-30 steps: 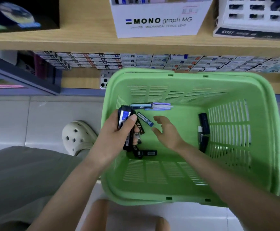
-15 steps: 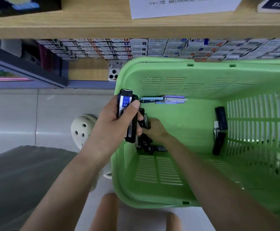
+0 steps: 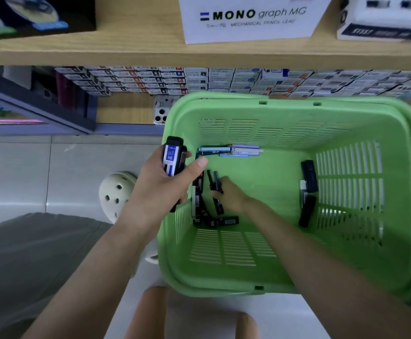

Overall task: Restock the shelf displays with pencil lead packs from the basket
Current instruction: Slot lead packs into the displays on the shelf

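A green plastic basket [image 3: 395, 265] stands on a stool in front of the shelves. My left hand [image 3: 165, 184] grips a bundle of black pencil lead packs [image 3: 172, 157] at the basket's left rim; the top one has a blue 0.5 HB label. Down inside the basket, my right hand [image 3: 228, 194] pinches black lead packs [image 3: 215, 183] out of a loose pile [image 3: 211, 217] at the left. Blue and lilac packs [image 3: 231, 151] lie by the far wall. Three black packs [image 3: 308, 192] lie by the right wall.
A wooden shelf [image 3: 138, 52] above carries a white MONO graph MG display box [image 3: 248, 18] and another box [image 3: 385, 20] at right. The lower shelf holds rows of small boxes [image 3: 224, 80] and a phone [image 3: 161, 110]. A white clog [image 3: 116, 192] sits on the tiled floor.
My right hand went from hovering open over the pile to closing on packs in it. The left hand kept its bundle at the rim; the camera tilted down, then back up.
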{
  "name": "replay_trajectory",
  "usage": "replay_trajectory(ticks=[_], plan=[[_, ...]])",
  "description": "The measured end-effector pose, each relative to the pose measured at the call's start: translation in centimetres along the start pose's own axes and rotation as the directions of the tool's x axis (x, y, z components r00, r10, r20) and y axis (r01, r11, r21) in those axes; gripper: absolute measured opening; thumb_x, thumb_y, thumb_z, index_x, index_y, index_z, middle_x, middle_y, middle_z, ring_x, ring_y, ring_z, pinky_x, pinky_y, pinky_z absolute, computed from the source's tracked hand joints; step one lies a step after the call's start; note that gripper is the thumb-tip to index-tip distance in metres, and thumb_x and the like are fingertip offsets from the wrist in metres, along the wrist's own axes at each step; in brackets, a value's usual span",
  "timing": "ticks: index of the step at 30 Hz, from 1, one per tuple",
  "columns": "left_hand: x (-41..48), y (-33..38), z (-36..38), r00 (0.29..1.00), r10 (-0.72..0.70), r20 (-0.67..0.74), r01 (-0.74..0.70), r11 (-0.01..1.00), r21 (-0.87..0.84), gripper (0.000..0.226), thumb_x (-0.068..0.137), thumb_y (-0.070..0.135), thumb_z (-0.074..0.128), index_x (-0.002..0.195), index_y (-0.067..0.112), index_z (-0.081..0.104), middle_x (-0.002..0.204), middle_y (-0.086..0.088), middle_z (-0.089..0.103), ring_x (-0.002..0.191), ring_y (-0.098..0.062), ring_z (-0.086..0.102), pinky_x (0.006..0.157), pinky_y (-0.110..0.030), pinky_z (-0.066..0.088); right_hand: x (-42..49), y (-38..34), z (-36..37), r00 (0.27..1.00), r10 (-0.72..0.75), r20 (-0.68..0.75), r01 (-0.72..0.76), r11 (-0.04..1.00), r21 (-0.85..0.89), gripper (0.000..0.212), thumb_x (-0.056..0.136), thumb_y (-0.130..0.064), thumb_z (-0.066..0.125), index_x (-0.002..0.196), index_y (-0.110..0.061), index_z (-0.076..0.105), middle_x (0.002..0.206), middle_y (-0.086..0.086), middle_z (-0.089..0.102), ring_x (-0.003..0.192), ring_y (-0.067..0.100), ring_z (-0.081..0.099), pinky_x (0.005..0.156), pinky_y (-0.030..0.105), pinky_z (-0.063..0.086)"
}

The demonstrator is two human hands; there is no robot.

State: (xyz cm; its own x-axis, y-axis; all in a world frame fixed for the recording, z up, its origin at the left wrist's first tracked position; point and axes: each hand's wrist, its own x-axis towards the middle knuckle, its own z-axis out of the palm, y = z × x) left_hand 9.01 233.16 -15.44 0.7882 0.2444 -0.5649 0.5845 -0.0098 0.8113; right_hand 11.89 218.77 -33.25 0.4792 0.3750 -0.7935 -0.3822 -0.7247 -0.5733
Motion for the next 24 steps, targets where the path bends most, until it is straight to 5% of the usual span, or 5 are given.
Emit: replay_trajectory(ticks=[6, 10, 13, 18, 24], plan=[[-0.7, -0.5, 1.5, 0.998, -0.059, 0.01, 0.059, 0.998, 0.016, 0.008, 0.093, 0.01, 0.056, 0.088, 0.011, 0.049, 0.06, -0.006, 0.054, 0.043, -0.014, 0.05, 0.049, -0.03, 0.05, -4.1, -2.2, -4.0, 0.994, -0.029, -0.103, 0.046, 0.985, 0.164, 0.034, 0.095, -0.025, 0.053, 0.12, -0.003, 0.047, 0.106, 0.007, 0.058, 0.101, 0.022, 0.055, 0.093, 0.035, 0.047], [-0.7, -0.9, 2.8, 0.994, -0.105, 0.011, 0.105, 0.994, -0.004, 0.007, 0.094, 0.005, 0.053, 0.099, 0.004, 0.048, 0.097, -0.011, 0.065, 0.084, -0.022, 0.068, 0.073, -0.029, 0.058, -8.5, -5.2, -6.0, 0.989, -0.113, -0.093, 0.139, 0.924, 0.355, 0.019, 0.096, -0.017, 0.052, 0.11, -0.004, 0.055, 0.097, 0.001, 0.06, 0.098, 0.018, 0.056, 0.087, 0.027, 0.051], [-0.9, -0.7, 3.6, 0.994, -0.11, 0.025, 0.109, 0.994, 0.026, 0.005, 0.094, 0.012, 0.056, 0.095, 0.011, 0.051, 0.1, -0.008, 0.065, 0.087, -0.017, 0.066, 0.082, -0.036, 0.055, -11.5, -7.2, -7.0, 0.982, -0.167, -0.093, 0.191, 0.885, 0.425, 0.021, 0.094, -0.017, 0.053, 0.112, -0.006, 0.055, 0.107, 0.006, 0.062, 0.103, 0.018, 0.059, 0.089, 0.025, 0.05], [-2.8, 1.7, 4.8, 0.982, -0.095, 0.161, 0.114, 0.987, -0.115, 0.017, 0.095, 0.018, 0.055, 0.11, 0.01, 0.057, 0.097, -0.005, 0.068, 0.072, -0.014, 0.07, 0.066, -0.032, 0.06, -15.9, -9.3, -8.4, 0.967, -0.22, -0.126, 0.253, 0.848, 0.466, 0.009, 0.092, -0.017, 0.056, 0.099, -0.012, 0.058, 0.099, 0.002, 0.065, 0.09, 0.011, 0.064, 0.08, 0.018, 0.054], [-5.5, 4.8, 4.8, 0.982, -0.051, 0.184, 0.076, 0.988, -0.132, 0.003, 0.092, 0.014, 0.06, 0.09, 0.013, 0.061, 0.079, -0.006, 0.059, 0.062, -0.014, 0.057, 0.054, -0.018, 0.054, -20.0, -11.0, -10.1, 0.949, -0.276, -0.15, 0.314, 0.841, 0.441, 0.02, 0.092, -0.012, 0.056, 0.109, -0.004, 0.06, 0.11, 0.013, 0.067, 0.092, 0.022, 0.067, 0.081, 0.026, 0.056]])
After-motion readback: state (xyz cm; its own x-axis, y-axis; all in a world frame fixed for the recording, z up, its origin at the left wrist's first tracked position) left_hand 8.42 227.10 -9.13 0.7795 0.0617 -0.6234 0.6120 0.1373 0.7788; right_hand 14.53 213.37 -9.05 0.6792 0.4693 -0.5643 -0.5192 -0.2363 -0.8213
